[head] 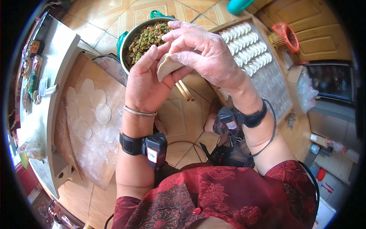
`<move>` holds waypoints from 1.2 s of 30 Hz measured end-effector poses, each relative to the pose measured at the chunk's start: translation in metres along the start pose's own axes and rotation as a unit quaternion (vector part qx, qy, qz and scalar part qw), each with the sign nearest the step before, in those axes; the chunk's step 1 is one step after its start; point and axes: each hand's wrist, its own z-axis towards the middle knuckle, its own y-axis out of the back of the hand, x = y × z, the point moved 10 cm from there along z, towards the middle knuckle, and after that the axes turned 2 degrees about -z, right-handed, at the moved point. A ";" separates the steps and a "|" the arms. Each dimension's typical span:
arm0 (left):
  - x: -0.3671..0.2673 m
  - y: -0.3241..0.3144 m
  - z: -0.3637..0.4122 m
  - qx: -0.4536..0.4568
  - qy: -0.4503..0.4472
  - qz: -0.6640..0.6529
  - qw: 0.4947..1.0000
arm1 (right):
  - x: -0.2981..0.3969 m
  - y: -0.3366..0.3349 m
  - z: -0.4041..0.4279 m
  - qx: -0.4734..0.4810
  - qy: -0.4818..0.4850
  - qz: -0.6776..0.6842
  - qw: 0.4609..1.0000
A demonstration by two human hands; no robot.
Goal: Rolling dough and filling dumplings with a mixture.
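Observation:
A folded dough dumpling (168, 68) rests in the fingers of my left hand (148, 77), its flat side towards me. My right hand (204, 54), dusted with flour, pinches the upper edge of the dumpling between thumb and forefinger. Behind both hands stands a metal bowl (123, 60) of chopped meat and green vegetable filling (148, 38). The lower ends of a pair of chopsticks (185, 91) show beneath my left hand; the rest of them is hidden.
Round dough wrappers (103, 113) lie on a floured board (97, 154) at left. On the right, a wood-framed tray (273, 86) carries rows of dumplings (243, 43). A red basket (286, 37) and a plastic bag (306, 90) are beyond it. A white cabinet (54, 65) borders the left.

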 end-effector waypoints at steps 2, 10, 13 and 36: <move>0.002 -0.005 -0.001 0.031 0.011 -0.014 0.999 | -0.002 0.000 -0.002 0.014 -0.008 0.011 1.000; 0.006 -0.001 -0.003 -0.009 0.030 -0.002 0.999 | -0.009 -0.009 -0.008 0.025 -0.052 0.136 0.989; 0.012 -0.008 -0.003 0.003 0.050 -0.019 0.999 | -0.004 -0.010 -0.006 0.068 -0.016 0.095 0.993; 0.020 -0.010 -0.004 0.039 0.089 0.006 0.995 | -0.005 -0.016 -0.014 0.089 -0.043 0.109 0.989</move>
